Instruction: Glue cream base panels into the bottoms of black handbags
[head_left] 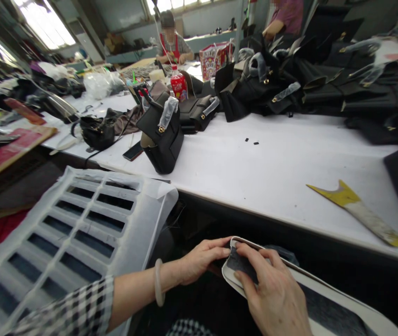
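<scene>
white worktable [255, 172] spreads ahead; below its edge, left hand [199, 259] and right hand [272, 291] pinch the rounded end of a cream-edged dark fabric panel [325, 303], fingers closed on it.

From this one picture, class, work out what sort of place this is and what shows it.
Most likely a handbag workshop. Black handbags crowd a white worktable, straps wrapped in plastic; the left hand and right hand hold a dark panel with a pale edge; a co-worker sits beyond.
</scene>
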Available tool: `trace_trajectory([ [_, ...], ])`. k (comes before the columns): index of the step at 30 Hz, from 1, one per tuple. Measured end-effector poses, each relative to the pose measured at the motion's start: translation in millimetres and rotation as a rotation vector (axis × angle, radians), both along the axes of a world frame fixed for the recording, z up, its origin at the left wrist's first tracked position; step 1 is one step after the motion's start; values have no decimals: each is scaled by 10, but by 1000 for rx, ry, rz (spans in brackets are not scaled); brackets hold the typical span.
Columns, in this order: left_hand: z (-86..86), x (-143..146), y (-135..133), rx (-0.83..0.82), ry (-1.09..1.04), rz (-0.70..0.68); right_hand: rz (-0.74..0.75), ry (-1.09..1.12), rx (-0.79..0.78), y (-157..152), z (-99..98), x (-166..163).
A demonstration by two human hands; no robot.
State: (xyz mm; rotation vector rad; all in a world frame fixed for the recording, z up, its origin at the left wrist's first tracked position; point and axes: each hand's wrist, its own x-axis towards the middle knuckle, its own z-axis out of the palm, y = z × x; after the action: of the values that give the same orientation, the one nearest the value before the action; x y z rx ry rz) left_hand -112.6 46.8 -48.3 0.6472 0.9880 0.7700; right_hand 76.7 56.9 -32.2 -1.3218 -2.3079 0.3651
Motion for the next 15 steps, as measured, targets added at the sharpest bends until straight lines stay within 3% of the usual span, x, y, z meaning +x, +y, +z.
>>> trace_trajectory([
  [4, 36, 1, 16, 5, 56, -13, 2, -2, 4, -8, 20, -16],
  [8, 36, 2, 44, -4, 99, -1, 103, -63, 75, -3, 42, -28],
  [15, -80, -6, 1, -21, -73, 61, 232, -228, 178, 24, 3, 19],
])
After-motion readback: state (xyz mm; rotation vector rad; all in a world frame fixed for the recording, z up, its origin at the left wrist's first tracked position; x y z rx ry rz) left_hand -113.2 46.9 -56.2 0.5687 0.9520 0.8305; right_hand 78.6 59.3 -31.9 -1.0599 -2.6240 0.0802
